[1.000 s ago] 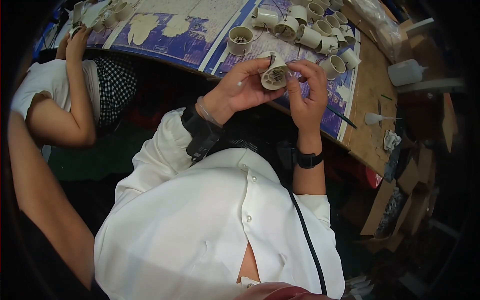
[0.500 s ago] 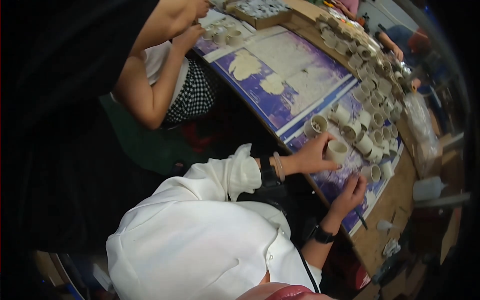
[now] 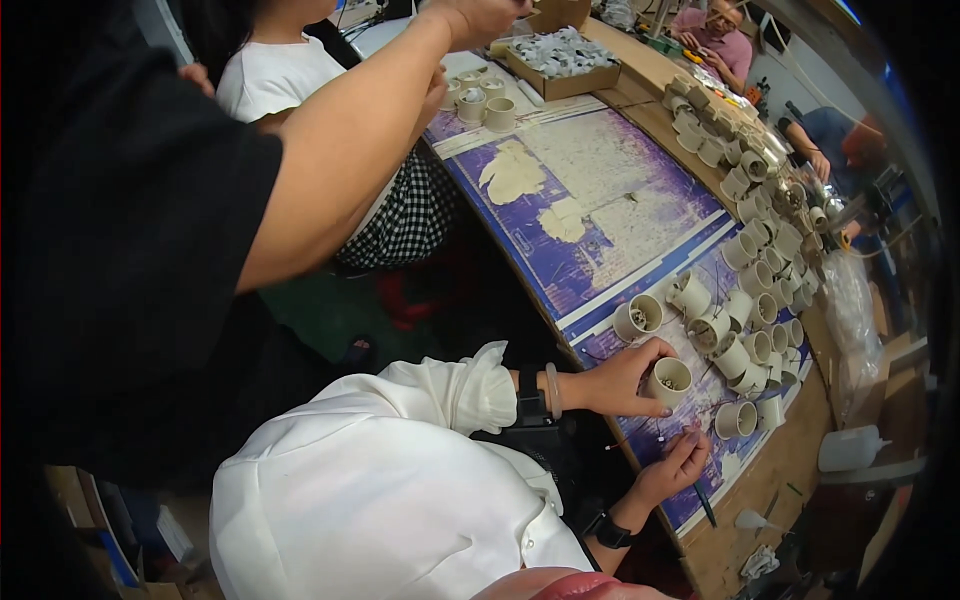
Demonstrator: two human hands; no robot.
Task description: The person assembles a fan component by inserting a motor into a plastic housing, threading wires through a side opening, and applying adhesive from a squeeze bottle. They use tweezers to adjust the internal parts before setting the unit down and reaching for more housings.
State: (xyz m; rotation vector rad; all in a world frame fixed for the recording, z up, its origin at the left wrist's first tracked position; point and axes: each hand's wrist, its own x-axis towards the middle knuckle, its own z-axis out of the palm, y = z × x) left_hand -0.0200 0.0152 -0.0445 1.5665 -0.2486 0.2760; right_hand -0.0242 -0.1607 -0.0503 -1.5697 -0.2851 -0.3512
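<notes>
My left hand point(image 3: 628, 382) is wrapped round a cream cylindrical cup point(image 3: 669, 383), which stands mouth up on the purple table mat with small parts inside. Just in front of that cup, my right hand point(image 3: 676, 468) has its thumb and fingertips pinched together; what they hold is too small to make out. Thin dark wires point(image 3: 620, 444) with small pale ends lie by the fingers. A dark green pen-like stick point(image 3: 706, 506) is close beside my right hand. Another cup point(image 3: 637, 318) with parts in it stands beyond my left hand, and one more point(image 3: 736, 420) lies tilted to the right.
Many similar cups point(image 3: 765, 308) crowd the table's right side. Farther off are a box of white pieces point(image 3: 563, 52) and a co-worker's arm point(image 3: 345, 160). A white bottle point(image 3: 850, 449), a plastic bag point(image 3: 850, 310) and a small nozzle bottle point(image 3: 752, 520) lie along the right edge.
The view has shifted, so the table sits lower in it. My left hand still grips the cup, whose inside parts now show. My right hand stays pinched near it. The co-worker's arm reaches farther across.
</notes>
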